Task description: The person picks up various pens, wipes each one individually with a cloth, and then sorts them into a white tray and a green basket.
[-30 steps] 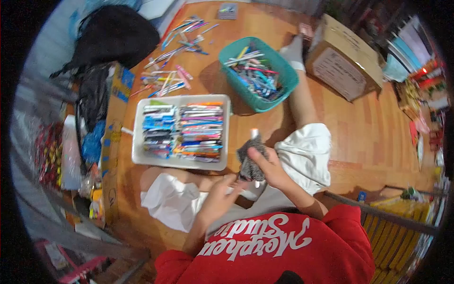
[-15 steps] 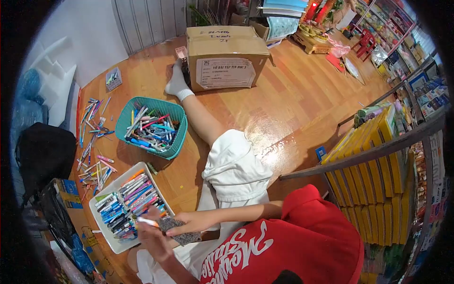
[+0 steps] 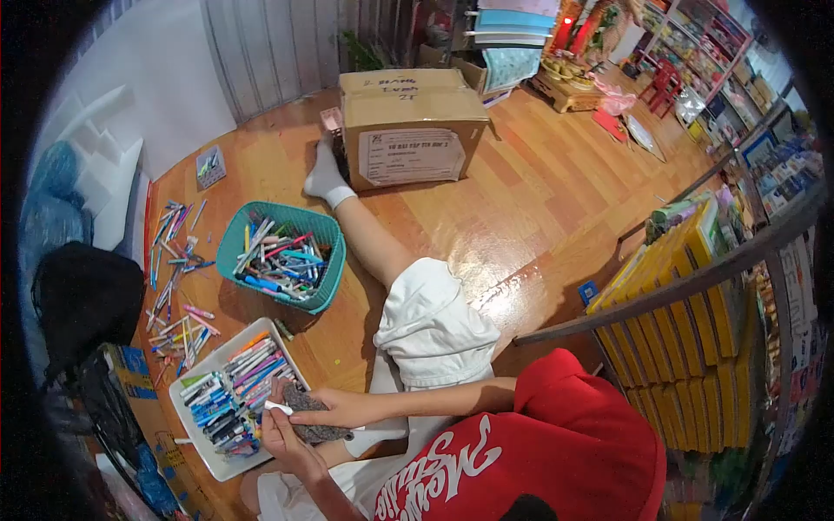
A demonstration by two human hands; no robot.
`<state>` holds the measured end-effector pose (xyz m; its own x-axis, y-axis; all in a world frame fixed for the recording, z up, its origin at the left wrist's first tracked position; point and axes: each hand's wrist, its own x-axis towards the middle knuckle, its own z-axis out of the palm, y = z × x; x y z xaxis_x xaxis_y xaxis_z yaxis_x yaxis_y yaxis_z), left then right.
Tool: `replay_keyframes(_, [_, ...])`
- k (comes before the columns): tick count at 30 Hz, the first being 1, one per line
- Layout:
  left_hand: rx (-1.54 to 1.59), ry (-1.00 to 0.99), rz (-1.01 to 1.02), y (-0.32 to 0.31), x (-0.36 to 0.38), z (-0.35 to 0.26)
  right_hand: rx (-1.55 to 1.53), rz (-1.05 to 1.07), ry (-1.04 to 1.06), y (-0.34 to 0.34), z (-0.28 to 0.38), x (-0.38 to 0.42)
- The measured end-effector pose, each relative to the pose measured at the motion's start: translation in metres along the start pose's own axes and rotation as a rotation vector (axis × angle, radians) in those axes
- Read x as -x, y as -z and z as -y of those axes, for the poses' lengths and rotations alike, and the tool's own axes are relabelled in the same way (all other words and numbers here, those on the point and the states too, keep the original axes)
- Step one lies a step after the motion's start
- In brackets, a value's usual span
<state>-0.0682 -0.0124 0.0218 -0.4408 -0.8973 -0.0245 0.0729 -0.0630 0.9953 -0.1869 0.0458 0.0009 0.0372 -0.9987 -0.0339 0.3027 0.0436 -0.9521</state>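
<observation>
- The left hand (image 3: 291,445) pinches the white end of a pen (image 3: 276,406) between thumb and fingertips, at the 4 o'clock edge of the white plastic tray (image 3: 198,445)
- The right hand (image 3: 340,405) clasps a grey cloth (image 3: 324,431), thumb pressed along it; I cannot tell how its hidden fingers lie
- Most of the pen's barrel is covered; it is probably light, stiff and smooth, so a little slippery, best pinched near one end
- The cloth looks soft and limp, suiting a bunched grip around its middle
- From the hands, the teal plastic basket (image 3: 300,300) of pens stands towards 12 o'clock, loose pens (image 3: 184,247) towards 11
</observation>
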Motion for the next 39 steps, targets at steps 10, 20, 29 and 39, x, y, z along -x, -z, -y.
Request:
replay_keyframes(10, [-0.234, -0.255, -0.655, 0.133, -0.017, 0.002, 0.277, 0.184, -0.430, 0.025, -0.024, 0.041])
replay_keyframes(20, [-1.054, -0.519, 0.347, 0.095, -0.100, 0.103, 0.180, -0.176, -0.544, 0.060, 0.000, 0.060])
replay_keyframes(29, [-1.105, -0.589, 0.358, 0.084, -0.145, 0.150, 0.268, -0.303, -0.577, 0.088, 0.005, 0.081])
replay_keyframes(39, [-0.910, -0.447, -0.049, 0.107, -0.052, 0.108, 1.044, -0.534, 0.374, 0.178, 0.067, -0.085])
